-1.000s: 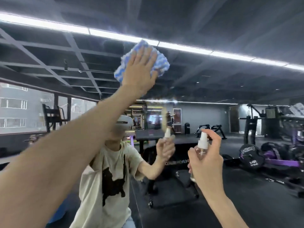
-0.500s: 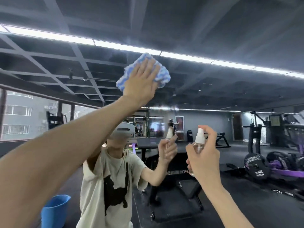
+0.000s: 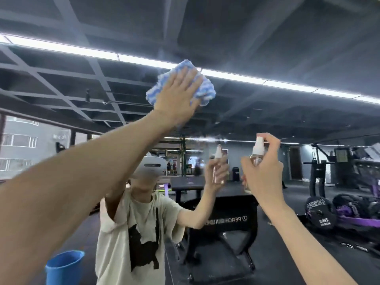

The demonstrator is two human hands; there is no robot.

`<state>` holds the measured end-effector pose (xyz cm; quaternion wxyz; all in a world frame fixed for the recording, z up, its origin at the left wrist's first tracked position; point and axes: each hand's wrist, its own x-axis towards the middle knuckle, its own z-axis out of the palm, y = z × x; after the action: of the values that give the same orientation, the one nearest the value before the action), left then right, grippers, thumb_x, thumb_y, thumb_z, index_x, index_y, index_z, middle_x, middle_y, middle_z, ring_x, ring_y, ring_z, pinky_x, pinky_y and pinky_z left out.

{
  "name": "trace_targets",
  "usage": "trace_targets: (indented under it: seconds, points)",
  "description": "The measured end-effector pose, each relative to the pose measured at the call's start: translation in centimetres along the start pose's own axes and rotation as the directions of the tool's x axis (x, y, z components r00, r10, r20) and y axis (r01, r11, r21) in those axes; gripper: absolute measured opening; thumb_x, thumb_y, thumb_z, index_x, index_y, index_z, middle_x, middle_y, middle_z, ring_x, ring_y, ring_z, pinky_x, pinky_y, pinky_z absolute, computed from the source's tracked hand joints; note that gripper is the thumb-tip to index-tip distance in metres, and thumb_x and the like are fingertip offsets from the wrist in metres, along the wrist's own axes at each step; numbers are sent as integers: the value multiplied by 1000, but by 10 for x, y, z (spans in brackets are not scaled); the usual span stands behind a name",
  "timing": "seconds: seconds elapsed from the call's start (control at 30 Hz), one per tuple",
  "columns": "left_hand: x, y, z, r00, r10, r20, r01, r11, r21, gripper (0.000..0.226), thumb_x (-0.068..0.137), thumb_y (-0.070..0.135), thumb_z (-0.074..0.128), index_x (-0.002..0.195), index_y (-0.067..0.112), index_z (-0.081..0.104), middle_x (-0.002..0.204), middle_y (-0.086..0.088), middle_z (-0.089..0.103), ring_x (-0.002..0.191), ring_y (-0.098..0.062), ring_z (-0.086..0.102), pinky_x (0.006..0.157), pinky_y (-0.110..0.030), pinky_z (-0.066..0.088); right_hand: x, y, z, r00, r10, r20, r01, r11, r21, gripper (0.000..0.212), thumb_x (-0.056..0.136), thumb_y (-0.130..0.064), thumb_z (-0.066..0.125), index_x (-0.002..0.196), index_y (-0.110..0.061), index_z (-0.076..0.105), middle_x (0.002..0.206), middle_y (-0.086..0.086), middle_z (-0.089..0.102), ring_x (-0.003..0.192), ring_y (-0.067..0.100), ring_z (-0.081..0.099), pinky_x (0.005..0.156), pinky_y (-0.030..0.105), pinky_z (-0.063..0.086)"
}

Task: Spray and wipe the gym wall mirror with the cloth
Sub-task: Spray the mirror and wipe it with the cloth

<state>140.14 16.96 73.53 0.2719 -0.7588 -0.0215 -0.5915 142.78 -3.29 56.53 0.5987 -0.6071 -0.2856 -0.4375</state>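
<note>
Dim gym under ceiling light strips (image 3: 232, 76).
A blue bucket (image 3: 64, 266) stands low at left; a black bench (image 3: 224, 219) with reversed white lettering sits centre; weight plates (image 3: 320, 210) lie at right; a window (image 3: 18, 149) shows a grey building.

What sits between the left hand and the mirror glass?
Only the blue-and-white cloth, pressed under the flat left hand; the head view shows it.

Blue-and-white fluffy cloth (image 3: 205, 90) lies flat high on the mirror (image 3: 287, 48); small clear spray bottle (image 3: 258, 150), white-topped, seemingly upright.
</note>
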Motion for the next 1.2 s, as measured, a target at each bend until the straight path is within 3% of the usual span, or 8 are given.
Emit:
trace_targets:
  seconds: [0.1, 0.2, 0.3, 0.4, 0.5, 0.93, 1.07, 1.2]
  points:
    - [-26, 39, 18, 978, 206, 23, -205, 978, -25, 57, 102, 39, 23, 155, 22, 13, 162, -6, 4, 150, -26, 1, 119, -39, -5, 18, -10, 2, 998, -39, -41, 39, 999, -2, 52, 85, 1, 54, 123, -29, 36, 70, 9, 54, 55, 36, 56, 49, 41, 49]
    - [-87, 83, 38, 775, 631, 33, -631, 776, 0, 60, 93, 42, 22, 145, 24, 44, 153, -6, 37, 142, -28, 32, 117, -41, 13, 32, -15, -3, 992, -44, -120, 44, 999, 2, 50, 85, 1, 54, 126, -23, 38, 69, 6, 51, 55, 29, 53, 52, 35, 48]
    - [-97, 89, 37, 610, 770, 184, -782, 623, -17, 62, 93, 42, 17, 146, 22, 41, 154, -7, 35, 143, -27, 30, 116, -40, 6, 36, -16, -8, 992, -55, -115, 54, 998, -9, 48, 86, -3, 56, 123, -28, 37, 74, 11, 55, 58, 39, 58, 54, 47, 54]
    - [-41, 61, 19, 844, 535, 37, -536, 844, 24, 60, 92, 37, 25, 140, 11, 49, 145, -15, 46, 134, -31, 44, 112, -42, 26, 40, -21, -7, 997, -36, -73, 37, 999, 10, 48, 88, -2, 56, 119, -33, 36, 77, 9, 54, 55, 36, 58, 48, 41, 53]
    - [16, 5, 0, 995, 101, -12, -101, 995, -6, 65, 96, 40, 12, 153, 11, 23, 160, -13, 17, 148, -29, 11, 119, -39, 2, 45, -33, 4, 998, -43, -47, 44, 999, 26, 47, 89, -1, 55, 116, -34, 35, 73, 6, 54, 50, 32, 57, 43, 37, 51]
    - [43, -152, -35, 903, -390, -180, 387, 921, -51, 59, 104, 35, 27, 154, 6, 12, 160, -21, 6, 148, -36, 2, 118, -44, -4, 97, -76, 47, 986, -156, 60, 152, 986, 66, 45, 88, -7, 57, 122, -28, 35, 86, 9, 57, 62, 30, 62, 60, 40, 58]
    - [11, -222, -45, 805, -561, -191, 564, 825, -45, 61, 104, 35, 28, 150, -3, 18, 156, -29, 14, 145, -44, 8, 119, -52, 2, 107, -83, 73, 974, -211, 81, 201, 973, 117, 49, 91, -7, 59, 132, -20, 34, 96, 10, 57, 60, 12, 54, 47, 7, 41]
    - [48, -175, -32, 837, -492, -238, 499, 866, -33, 67, 98, 43, 12, 151, 3, 22, 157, -25, 16, 146, -40, 10, 118, -49, 5, 113, -89, 96, 959, -247, 136, 228, 964, 137, 50, 93, -11, 59, 133, -25, 32, 100, 10, 59, 67, 17, 59, 48, 10, 42]
